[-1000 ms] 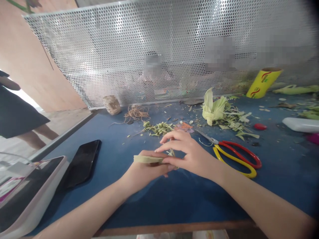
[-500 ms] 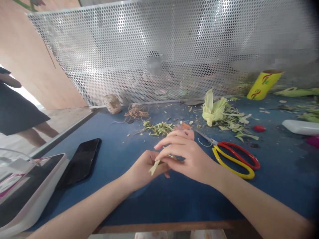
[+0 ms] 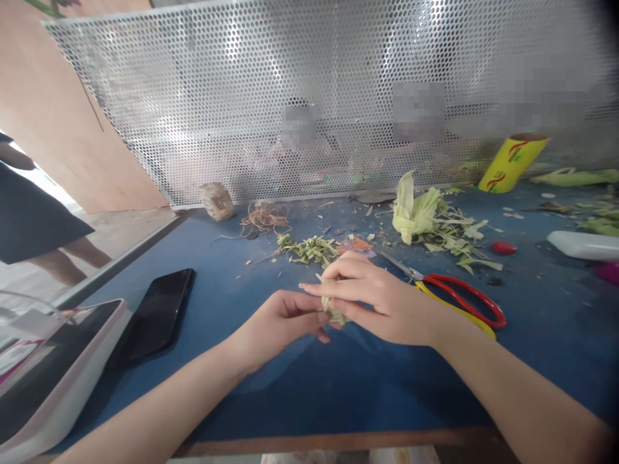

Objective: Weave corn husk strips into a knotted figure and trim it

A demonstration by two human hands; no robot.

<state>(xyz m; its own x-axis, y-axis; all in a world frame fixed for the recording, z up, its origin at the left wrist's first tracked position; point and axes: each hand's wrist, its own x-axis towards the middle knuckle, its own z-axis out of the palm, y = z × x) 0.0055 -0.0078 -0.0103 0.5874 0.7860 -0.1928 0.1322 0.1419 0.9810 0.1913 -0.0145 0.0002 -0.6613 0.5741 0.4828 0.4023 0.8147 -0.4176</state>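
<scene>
My left hand (image 3: 278,322) and my right hand (image 3: 374,296) meet above the blue table (image 3: 300,380). Between their fingertips they pinch a small pale green piece of corn husk (image 3: 333,309), mostly hidden by the fingers. My right hand lies over the top of it, fingers stretched leftward. My left hand grips it from below with curled fingers. Red and yellow scissors (image 3: 452,296) lie just right of my right hand.
A black phone (image 3: 157,312) and a white device (image 3: 46,380) lie at the left. Husk scraps (image 3: 309,248), a husk pile (image 3: 425,219), twine (image 3: 264,219), a yellow roll (image 3: 510,161) and a white bottle (image 3: 583,243) lie before a perforated metal screen (image 3: 309,96). A person stands far left.
The long husk strip that stuck out left of my left hand a second ago is now gathered into a small wad between both hands. My right hand has shifted slightly right.
</scene>
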